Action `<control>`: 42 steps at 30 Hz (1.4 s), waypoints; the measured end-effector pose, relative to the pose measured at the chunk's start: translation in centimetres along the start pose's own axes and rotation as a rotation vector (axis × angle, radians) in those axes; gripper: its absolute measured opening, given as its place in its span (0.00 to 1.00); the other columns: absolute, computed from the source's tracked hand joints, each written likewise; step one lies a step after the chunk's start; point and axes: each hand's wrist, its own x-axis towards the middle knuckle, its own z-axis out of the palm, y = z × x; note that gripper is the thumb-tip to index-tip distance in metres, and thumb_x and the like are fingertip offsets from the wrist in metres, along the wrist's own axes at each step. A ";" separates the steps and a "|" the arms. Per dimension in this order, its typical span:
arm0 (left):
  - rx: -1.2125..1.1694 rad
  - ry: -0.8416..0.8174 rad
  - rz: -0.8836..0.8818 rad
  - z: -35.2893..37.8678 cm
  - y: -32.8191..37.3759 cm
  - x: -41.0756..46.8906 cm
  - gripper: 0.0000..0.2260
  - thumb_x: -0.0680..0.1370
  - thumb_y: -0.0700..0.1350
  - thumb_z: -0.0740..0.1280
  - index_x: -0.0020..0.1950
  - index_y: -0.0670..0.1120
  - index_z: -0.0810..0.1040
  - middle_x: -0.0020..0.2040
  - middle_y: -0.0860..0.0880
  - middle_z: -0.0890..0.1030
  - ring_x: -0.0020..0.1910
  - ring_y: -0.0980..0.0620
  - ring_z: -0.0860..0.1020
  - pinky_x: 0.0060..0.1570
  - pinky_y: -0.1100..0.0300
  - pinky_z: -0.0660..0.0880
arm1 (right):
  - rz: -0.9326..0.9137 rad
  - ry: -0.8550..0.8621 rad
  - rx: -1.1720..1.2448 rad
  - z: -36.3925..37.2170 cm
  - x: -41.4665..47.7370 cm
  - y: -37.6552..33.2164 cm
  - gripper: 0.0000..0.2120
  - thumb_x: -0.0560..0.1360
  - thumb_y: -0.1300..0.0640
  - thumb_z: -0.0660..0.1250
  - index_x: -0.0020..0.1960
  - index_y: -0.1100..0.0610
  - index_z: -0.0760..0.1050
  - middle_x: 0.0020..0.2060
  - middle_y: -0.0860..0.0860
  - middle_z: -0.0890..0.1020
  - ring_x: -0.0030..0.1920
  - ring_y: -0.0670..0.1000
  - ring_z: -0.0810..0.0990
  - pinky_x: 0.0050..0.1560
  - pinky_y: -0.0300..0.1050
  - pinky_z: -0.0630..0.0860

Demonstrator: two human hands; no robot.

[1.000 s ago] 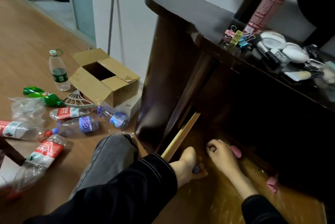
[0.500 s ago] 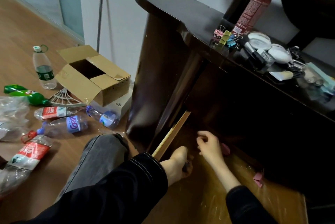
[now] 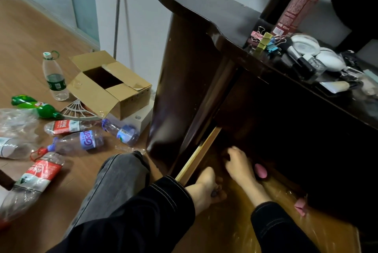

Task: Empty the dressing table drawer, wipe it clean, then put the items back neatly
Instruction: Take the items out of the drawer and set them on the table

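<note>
The dressing table's drawer (image 3: 196, 160) stands pulled out, with a light wooden side wall and a glossy brown bottom. My left hand (image 3: 205, 188) rests by the drawer's left wall, and its fingers curl round a small dark item (image 3: 215, 192). My right hand (image 3: 239, 165) reaches deeper into the drawer; its fingertips curl down into shadow, and what they touch is hidden. A pink rounded item (image 3: 261, 171) lies just right of that wrist. Another small pink item (image 3: 299, 207) sits further right, at the edge of the dark front.
The dark tabletop (image 3: 204, 7) carries binder clips (image 3: 264, 40), a red spray can (image 3: 295, 5), white compacts (image 3: 304, 45) and small bottles. On the floor to the left lie an open cardboard box (image 3: 110, 85), several plastic bottles (image 3: 79, 142) and a red-handled pole (image 3: 117, 13).
My right hand has moved away from the pink item and further back into the drawer. My left hand has stayed by the left wall with the small item in it.
</note>
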 end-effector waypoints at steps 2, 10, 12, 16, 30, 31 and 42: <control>-0.008 -0.011 0.007 0.1 0.0 -0.1 0.14 0.83 0.44 0.55 0.41 0.41 0.72 0.42 0.43 0.73 0.42 0.46 0.72 0.38 0.55 0.76 | 0.017 0.026 0.160 -0.5 -1.8 0.9 0.10 0.80 0.64 0.67 0.59 0.58 0.82 0.56 0.51 0.81 0.58 0.53 0.82 0.53 0.40 0.79; -0.035 -0.085 -0.035 0.6 -0.4 0.0 0.15 0.84 0.51 0.55 0.49 0.41 0.74 0.46 0.42 0.76 0.44 0.45 0.75 0.41 0.50 0.76 | 0.060 0.058 0.839 -4.6 -10.2 -0.4 0.13 0.75 0.64 0.73 0.41 0.46 0.85 0.40 0.42 0.86 0.40 0.42 0.84 0.32 0.34 0.76; -0.010 -0.135 -0.074 0.7 -0.4 -0.5 0.18 0.84 0.54 0.55 0.47 0.42 0.74 0.44 0.41 0.77 0.43 0.44 0.76 0.40 0.51 0.75 | 0.008 -0.003 0.871 -5.0 -11.6 -1.0 0.13 0.76 0.63 0.71 0.42 0.46 0.85 0.42 0.44 0.86 0.42 0.43 0.84 0.33 0.35 0.76; 0.019 -0.160 -0.120 0.6 -0.3 -1.1 0.17 0.82 0.53 0.60 0.43 0.41 0.74 0.38 0.42 0.76 0.37 0.45 0.76 0.35 0.59 0.71 | 0.036 0.030 0.822 -4.7 -12.8 -0.3 0.11 0.79 0.59 0.68 0.47 0.44 0.83 0.44 0.41 0.85 0.45 0.42 0.83 0.35 0.35 0.77; 0.203 -0.223 -0.076 0.0 -0.1 0.1 0.08 0.78 0.42 0.64 0.40 0.41 0.76 0.36 0.45 0.80 0.31 0.50 0.77 0.24 0.65 0.69 | 0.448 0.142 0.182 -1.6 -4.6 7.7 0.14 0.81 0.43 0.64 0.59 0.50 0.81 0.44 0.53 0.86 0.45 0.56 0.85 0.39 0.43 0.75; 0.214 -0.221 -0.072 -0.1 -0.1 0.2 0.09 0.78 0.43 0.65 0.40 0.42 0.76 0.36 0.45 0.80 0.31 0.51 0.77 0.25 0.65 0.69 | 0.441 0.142 0.106 -1.3 -4.1 7.7 0.14 0.81 0.42 0.64 0.57 0.49 0.81 0.45 0.52 0.86 0.47 0.55 0.85 0.40 0.42 0.75; 0.343 -0.178 0.110 0.4 -0.6 0.9 0.08 0.80 0.46 0.69 0.52 0.42 0.79 0.37 0.46 0.77 0.30 0.52 0.75 0.26 0.65 0.68 | 0.282 0.151 0.594 -2.2 -10.5 5.6 0.21 0.70 0.46 0.78 0.55 0.41 0.69 0.52 0.40 0.78 0.50 0.39 0.78 0.41 0.31 0.72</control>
